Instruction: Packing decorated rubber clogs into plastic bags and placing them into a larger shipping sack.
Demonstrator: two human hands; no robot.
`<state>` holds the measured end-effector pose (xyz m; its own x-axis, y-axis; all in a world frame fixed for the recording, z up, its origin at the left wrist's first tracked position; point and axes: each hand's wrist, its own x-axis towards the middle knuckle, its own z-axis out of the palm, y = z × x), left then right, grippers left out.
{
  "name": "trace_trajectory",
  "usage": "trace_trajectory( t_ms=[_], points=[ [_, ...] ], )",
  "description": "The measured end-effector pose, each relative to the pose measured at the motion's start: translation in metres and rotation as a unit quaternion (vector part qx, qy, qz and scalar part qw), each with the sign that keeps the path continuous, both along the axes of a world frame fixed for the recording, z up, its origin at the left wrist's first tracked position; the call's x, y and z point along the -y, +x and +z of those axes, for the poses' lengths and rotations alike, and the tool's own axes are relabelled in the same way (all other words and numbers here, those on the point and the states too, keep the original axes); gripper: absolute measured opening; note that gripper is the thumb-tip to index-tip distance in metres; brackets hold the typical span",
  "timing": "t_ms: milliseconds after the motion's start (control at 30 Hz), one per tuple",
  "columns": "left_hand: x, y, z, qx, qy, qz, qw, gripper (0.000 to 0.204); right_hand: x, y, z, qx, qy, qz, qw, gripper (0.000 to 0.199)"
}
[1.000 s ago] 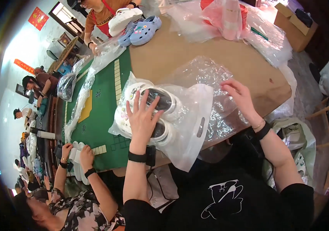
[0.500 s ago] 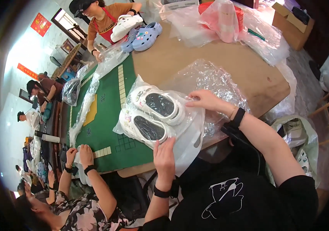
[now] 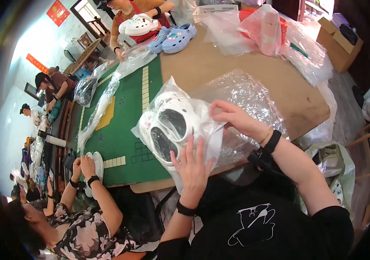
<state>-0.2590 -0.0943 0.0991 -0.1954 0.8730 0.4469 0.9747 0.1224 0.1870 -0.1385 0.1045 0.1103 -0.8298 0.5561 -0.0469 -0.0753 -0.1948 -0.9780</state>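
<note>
A pair of white clogs [image 3: 190,118] with dark insides lies tilted inside a clear plastic bag [image 3: 213,143] at the table's front edge. Against the near side of the bag rests my left hand [image 3: 192,167], its fingers spread over the plastic. My right hand [image 3: 236,118] pinches the bag's right part between thumb and fingers, just right of the clogs. Another clear plastic bag [image 3: 254,93] lies flat on the brown tabletop beyond my right hand.
Light blue clogs [image 3: 178,39] stand at the table's far side, where a person holds a white clog [image 3: 139,25]. At left, another person's hands [image 3: 85,167] handle white shoes. A pink roll [image 3: 270,32], a green pen [image 3: 298,50] and plastic bags lie far right, near a cardboard box [image 3: 336,43].
The bagged clogs have tilted up and turned, and the bag's loose end is gathered in. My left hand has spread its fingers onto the bag. At left, white shoes have come into view.
</note>
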Motion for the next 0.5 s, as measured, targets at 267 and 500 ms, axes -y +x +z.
trace_trajectory(
  t_ms=[267,500],
  points=[
    [-0.033,-0.082,-0.019,-0.092,0.083,0.042,0.991,0.037,0.008,-0.009,0.001,0.059,0.113,0.037,0.991,0.021],
    [-0.021,-0.080,-0.006,-0.092,-0.036,0.004,0.995,0.043,0.001,0.044,-0.040,0.166,0.358,-0.108,0.913,0.024]
  ],
)
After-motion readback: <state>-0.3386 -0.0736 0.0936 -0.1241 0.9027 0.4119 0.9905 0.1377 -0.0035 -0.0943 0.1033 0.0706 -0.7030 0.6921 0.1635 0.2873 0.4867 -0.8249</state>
